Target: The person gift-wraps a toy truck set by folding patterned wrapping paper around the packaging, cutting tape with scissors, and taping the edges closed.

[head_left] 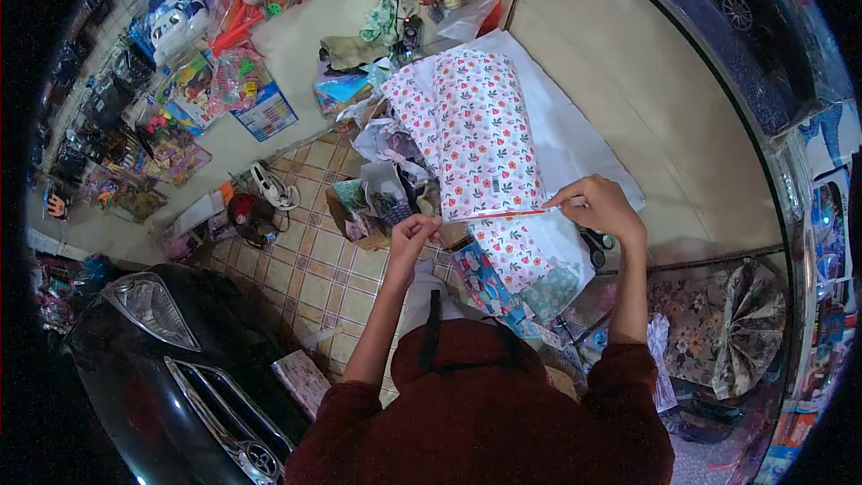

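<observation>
Floral wrapping paper [485, 126], white with red and orange flowers, lies over the glass counter with a barcode near its front. A thin red and white strip [503, 215] runs across its near edge, between my two hands. My left hand [413, 238] is closed in a pinch at the left end of this edge. At the right end, my right hand [600, 211] pinches the edge between thumb and fingers. Below the strip, more of the same floral paper hangs toward me. What lies under the paper is hidden.
Scissors [597, 247] lie right of the paper. An open cardboard box [355, 216] with paper scraps stands on the tiled floor [310, 242]. A large black toy car [180, 359] is at lower left. A fan-folded wrapped gift [736, 332] sits at right. Bagged toys [260, 0] hang behind.
</observation>
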A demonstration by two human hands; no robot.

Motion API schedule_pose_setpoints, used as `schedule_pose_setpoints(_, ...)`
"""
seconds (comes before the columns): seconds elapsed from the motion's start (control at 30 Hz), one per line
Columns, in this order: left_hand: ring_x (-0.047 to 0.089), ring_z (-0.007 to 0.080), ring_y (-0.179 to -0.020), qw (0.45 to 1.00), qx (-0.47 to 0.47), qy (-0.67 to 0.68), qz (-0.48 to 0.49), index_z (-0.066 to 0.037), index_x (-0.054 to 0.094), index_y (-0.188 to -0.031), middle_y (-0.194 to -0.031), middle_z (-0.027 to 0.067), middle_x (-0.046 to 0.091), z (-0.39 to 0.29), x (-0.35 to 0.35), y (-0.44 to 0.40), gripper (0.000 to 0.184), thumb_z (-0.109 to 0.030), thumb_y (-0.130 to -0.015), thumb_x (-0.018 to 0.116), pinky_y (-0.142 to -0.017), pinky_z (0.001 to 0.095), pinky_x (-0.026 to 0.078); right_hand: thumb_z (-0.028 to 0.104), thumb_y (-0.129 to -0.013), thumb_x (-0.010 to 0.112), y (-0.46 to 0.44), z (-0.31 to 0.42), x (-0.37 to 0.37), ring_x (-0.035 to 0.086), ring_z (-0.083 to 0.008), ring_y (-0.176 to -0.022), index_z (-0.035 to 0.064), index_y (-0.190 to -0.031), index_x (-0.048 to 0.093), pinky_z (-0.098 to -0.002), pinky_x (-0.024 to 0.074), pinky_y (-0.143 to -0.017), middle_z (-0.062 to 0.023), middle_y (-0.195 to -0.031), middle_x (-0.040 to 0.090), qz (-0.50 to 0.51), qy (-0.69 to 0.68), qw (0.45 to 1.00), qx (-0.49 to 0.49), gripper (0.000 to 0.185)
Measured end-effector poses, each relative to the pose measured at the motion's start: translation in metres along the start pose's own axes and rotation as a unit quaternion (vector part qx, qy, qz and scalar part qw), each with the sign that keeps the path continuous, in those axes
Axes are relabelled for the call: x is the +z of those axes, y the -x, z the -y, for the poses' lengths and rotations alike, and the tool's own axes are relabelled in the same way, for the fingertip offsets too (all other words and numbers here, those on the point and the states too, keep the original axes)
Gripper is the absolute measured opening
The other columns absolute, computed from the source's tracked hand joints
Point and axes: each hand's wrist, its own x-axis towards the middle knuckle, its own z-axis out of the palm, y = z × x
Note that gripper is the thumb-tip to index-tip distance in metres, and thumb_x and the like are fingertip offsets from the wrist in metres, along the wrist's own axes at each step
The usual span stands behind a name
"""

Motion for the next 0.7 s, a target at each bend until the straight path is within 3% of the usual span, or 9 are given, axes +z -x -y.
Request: schedule_pose_setpoints(0.7, 0.051, 0.0040, -0.061, 1.000, -0.010, -0.028, -0.007, -0.004, 0.063, -0.076, -0.067, -0.0020, 0.059, 0.006, -0.002, -0.003, 0.015, -0.016, -0.084, 0.065, -0.059, 0.0190, 0.039, 0.018, -0.074, 0.060, -0.001, -0.004, 0.004, 0.065, -0.0259, -0.076, 0.0226, -0.088, 0.073, -0.0365, 0.0483, -0.073, -0.0091, -0.080, 0.067, 0.009, -0.023, 1.000, 0.010, 0.020)
